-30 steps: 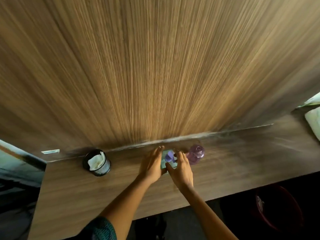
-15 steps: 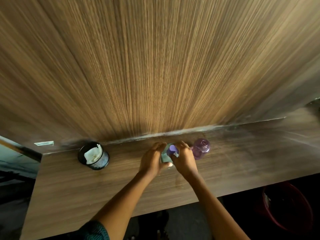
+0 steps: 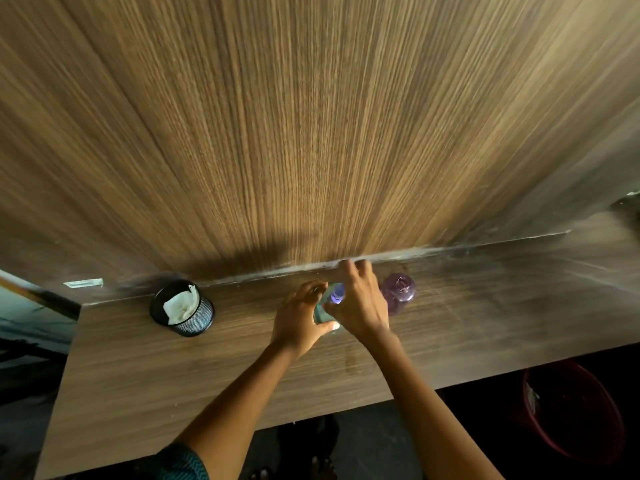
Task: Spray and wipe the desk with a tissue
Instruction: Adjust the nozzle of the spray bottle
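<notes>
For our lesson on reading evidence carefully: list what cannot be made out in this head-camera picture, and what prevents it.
1. Small bottle: body mostly covered by the left hand and right hand.
2. Tissue: lower part hidden inside the mesh cup.
3. Red bucket: partly under the desk, dark, cut by the right edge.
4. Purple bottle: contents unclear.

Left arm: bare from the wrist up to a short sleeve point(image 3: 180, 462) at the bottom edge of the view.
Sleeve: dark teal fabric with a fine darker pattern (zigzag or chevron, too blurred to be sure).
Right arm: bare along its whole visible length, no sleeve in view.
Left hand point(image 3: 298, 322): no ring, watch or band visible; thumbnail pale and glossy.
Right hand point(image 3: 360, 306): no ring, watch or band visible; fingertips blurred.
</notes>
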A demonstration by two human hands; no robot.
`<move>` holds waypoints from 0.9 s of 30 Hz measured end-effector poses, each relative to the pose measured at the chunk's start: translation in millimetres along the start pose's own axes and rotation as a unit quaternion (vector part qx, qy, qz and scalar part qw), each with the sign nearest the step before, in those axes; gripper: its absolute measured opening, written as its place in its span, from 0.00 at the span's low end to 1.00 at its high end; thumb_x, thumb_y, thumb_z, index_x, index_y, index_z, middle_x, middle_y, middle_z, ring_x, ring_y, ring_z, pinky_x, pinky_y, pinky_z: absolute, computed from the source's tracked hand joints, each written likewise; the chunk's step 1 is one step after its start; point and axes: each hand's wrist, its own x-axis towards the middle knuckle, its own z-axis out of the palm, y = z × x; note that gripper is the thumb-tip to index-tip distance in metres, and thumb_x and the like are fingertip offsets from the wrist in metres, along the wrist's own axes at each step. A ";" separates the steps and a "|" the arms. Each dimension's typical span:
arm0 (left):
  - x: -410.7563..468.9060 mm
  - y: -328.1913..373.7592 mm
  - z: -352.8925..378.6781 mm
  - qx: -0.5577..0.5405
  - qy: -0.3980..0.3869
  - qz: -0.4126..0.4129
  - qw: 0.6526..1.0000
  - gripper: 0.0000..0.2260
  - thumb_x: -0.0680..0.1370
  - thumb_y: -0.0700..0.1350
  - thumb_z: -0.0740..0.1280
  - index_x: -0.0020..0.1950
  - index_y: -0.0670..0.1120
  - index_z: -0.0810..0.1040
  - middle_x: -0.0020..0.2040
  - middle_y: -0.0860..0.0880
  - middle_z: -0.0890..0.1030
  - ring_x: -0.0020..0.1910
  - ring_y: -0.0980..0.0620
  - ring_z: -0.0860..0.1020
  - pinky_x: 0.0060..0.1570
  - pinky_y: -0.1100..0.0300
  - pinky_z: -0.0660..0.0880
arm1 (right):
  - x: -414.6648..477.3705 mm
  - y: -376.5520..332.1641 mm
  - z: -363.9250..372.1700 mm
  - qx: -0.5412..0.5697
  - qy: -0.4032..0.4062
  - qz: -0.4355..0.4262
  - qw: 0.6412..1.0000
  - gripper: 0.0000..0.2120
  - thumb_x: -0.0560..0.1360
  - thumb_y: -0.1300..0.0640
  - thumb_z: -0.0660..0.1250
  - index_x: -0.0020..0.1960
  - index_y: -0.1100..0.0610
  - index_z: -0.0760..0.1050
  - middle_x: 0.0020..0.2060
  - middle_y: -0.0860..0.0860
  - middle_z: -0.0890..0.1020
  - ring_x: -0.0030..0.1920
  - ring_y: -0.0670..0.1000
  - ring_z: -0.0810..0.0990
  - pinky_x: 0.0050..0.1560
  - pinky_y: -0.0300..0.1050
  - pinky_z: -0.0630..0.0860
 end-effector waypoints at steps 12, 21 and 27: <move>5.1 -6.7 5.1 -0.019 0.022 0.015 0.999 0.30 0.67 0.51 0.73 0.67 0.49 0.70 0.68 0.48 0.72 0.67 0.48 0.69 0.65 0.54 0.67 | -12.0 0.0 30.0 0.285 0.094 0.119 0.947 0.27 0.68 0.68 0.68 0.65 0.56 0.69 0.51 0.55 0.81 0.53 0.56 0.77 0.52 0.49 0.76; 4.6 -9.4 7.1 -0.053 0.042 0.017 0.998 0.29 0.67 0.49 0.75 0.66 0.48 0.72 0.66 0.48 0.73 0.66 0.48 0.71 0.64 0.52 0.69 | -14.4 6.5 37.1 0.186 0.109 0.109 0.970 0.10 0.70 0.62 0.71 0.50 0.63 0.78 0.47 0.56 0.79 0.52 0.56 0.74 0.42 0.38 0.63; 2.3 -8.5 6.9 -0.055 0.038 0.015 0.998 0.31 0.67 0.48 0.74 0.68 0.46 0.70 0.69 0.46 0.71 0.68 0.46 0.68 0.66 0.52 0.67 | -10.5 11.0 36.1 0.185 0.083 0.103 0.974 0.18 0.67 0.62 0.73 0.55 0.63 0.74 0.50 0.56 0.76 0.54 0.54 0.72 0.46 0.38 0.65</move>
